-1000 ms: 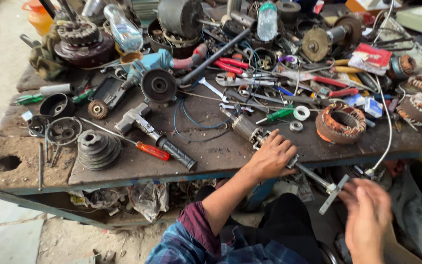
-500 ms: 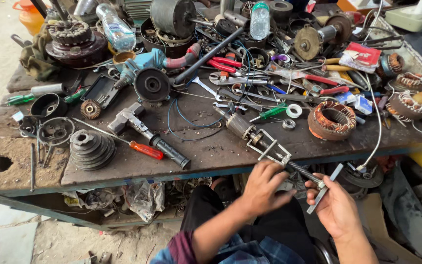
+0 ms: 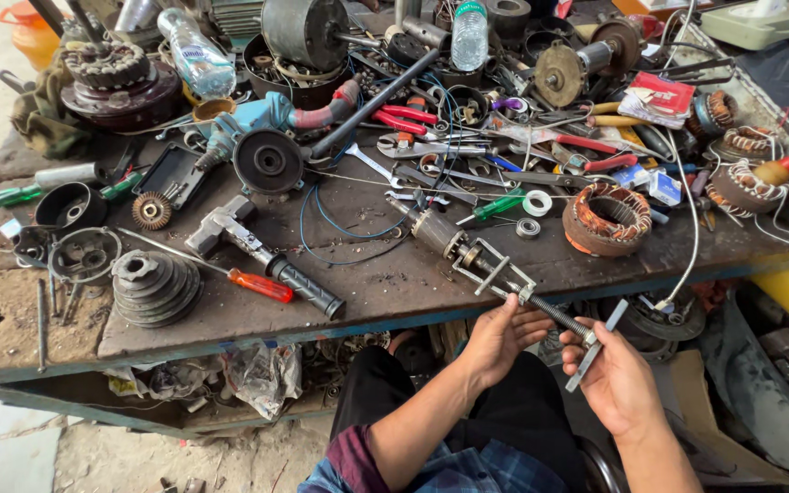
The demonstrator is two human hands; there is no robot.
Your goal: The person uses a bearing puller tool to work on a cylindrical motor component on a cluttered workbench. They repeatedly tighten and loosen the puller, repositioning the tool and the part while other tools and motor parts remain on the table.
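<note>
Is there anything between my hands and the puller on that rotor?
Nothing visible. The left hand already touches the puller near its screw, and the right hand holds the T-handle at the screw's end. The rotor lies on the bench, jutting over its front edge.

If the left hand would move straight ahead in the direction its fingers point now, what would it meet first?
Probably the metal puller's threaded screw: the left hand points up-right and its fingers already touch it near the jaws. Beyond lies the worn wooden workbench's edge, though depth is unclear.

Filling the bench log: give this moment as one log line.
left hand: grips puller screw | right hand: on puller handle bar | puller: clamped on armature | armature: lying on workbench
</note>
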